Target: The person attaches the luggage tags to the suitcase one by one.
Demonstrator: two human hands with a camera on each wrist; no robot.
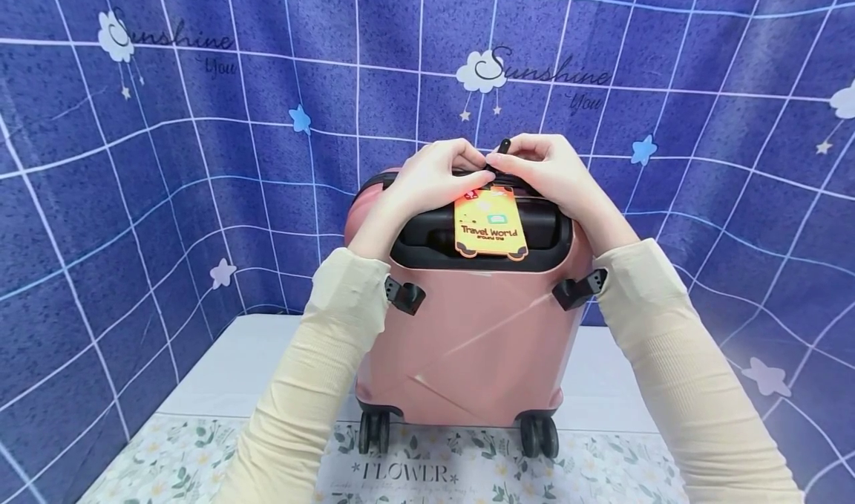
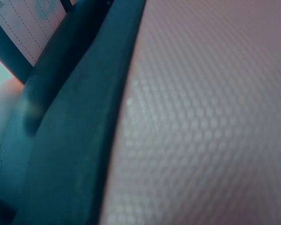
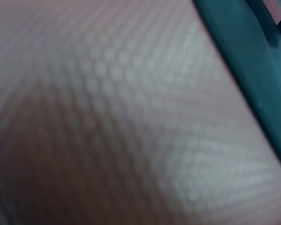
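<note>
A pink hard-shell suitcase [image 1: 467, 341] stands upright with a black recessed panel at its top. A yellow luggage tag [image 1: 490, 222] reading "Travel World" hangs in front of that panel. Just above the tag, the left hand [image 1: 437, 174] and right hand [image 1: 551, 170] meet, thumbs nearly touching. Between their fingertips is the tag's black strap [image 1: 505, 146], whose end sticks up; both hands pinch it. How the strap runs behind the fingers is hidden. Close up, the left wrist view has the textured shell [image 2: 201, 117], black trim and part of a lined card.
Black wheels [image 1: 374, 431] carry the suitcase on a white surface with a floral "FLOWER" print [image 1: 401, 474]. A blue grid-patterned curtain [image 1: 300, 59] hangs behind and at both sides. Black wrist cameras [image 1: 404, 295] sit close to the suitcase front.
</note>
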